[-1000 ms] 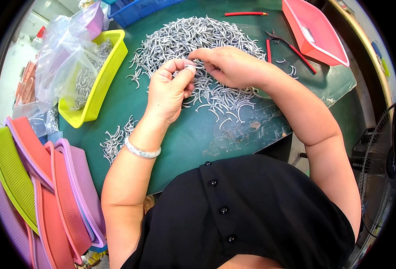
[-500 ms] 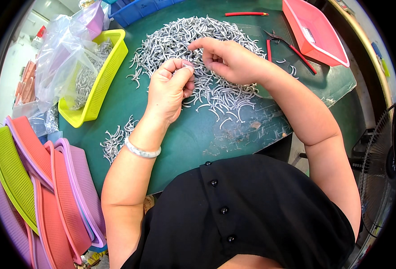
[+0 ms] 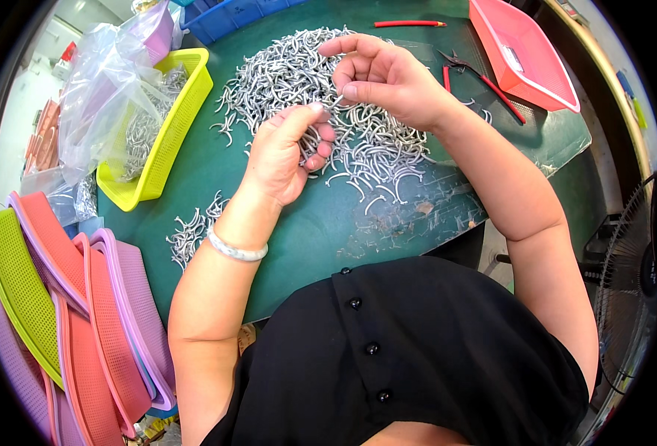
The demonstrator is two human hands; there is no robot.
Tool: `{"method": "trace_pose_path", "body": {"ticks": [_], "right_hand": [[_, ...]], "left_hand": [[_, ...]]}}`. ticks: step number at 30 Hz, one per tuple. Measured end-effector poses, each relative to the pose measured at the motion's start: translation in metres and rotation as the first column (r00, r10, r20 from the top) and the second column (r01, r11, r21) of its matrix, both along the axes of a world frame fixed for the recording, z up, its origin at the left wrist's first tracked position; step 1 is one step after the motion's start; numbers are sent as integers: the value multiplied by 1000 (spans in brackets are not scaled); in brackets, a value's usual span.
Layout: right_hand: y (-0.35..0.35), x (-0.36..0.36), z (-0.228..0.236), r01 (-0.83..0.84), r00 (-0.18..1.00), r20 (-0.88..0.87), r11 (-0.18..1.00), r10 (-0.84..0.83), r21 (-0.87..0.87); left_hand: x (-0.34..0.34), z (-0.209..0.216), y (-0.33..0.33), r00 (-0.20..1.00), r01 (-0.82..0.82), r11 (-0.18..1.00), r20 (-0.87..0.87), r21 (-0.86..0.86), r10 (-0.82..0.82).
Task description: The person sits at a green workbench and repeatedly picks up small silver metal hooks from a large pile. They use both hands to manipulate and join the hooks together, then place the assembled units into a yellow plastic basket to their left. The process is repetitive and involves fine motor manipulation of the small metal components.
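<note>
In front of me my left hand [image 3: 284,152] is closed, thumb against the curled fingers. My right hand [image 3: 395,83] faces it, its thumb and bent fingers pinching a small curved silver piece [image 3: 338,101]. That piece runs from the right thumb tip down to the left fingertips, which partly hide it. Both hands are over a large heap of similar curved silver pieces [image 3: 284,70] on the green table [image 3: 306,245]. A smaller pile of the pieces [image 3: 189,234] lies beside my left forearm.
A yellow-green basket [image 3: 166,160] with bagged silver pieces stands left. Stacked coloured baskets [image 3: 109,320] are at lower left, a blue crate [image 3: 232,18] behind. On the right lie red-handled pliers [image 3: 499,97], a red rod [image 3: 409,24] and a pink basket [image 3: 536,52]. A fan [image 3: 629,275] stands far right.
My right hand has risen slightly, its thumb now nearer the left fingertips. My left hand has turned and spread its lower fingers a little. A silver piece now shows between the two hands.
</note>
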State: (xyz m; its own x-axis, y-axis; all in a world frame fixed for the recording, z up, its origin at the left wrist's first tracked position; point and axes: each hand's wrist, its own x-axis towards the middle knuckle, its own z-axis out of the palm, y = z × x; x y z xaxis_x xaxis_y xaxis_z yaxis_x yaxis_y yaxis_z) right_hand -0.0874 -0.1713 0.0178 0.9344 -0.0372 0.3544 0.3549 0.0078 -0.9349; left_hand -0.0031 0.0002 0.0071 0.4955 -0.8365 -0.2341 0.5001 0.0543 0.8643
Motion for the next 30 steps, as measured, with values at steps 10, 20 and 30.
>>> {"method": "trace_pose_path", "body": {"ticks": [10,20,30], "right_hand": [[3,0,-3,-30,1000,3,988,30,-152],[4,-2,-9,44,998,19,527,-53,-849],[6,-3,-11,110,993,75,516,-89,-850]], "left_hand": [[-4,-3,-2,997,-70,993,11,-93,71],[-2,-4,-3,993,-96,992,67,-81,102],[-3,-5,-3,985,-112,991,122,-71,120]]}}
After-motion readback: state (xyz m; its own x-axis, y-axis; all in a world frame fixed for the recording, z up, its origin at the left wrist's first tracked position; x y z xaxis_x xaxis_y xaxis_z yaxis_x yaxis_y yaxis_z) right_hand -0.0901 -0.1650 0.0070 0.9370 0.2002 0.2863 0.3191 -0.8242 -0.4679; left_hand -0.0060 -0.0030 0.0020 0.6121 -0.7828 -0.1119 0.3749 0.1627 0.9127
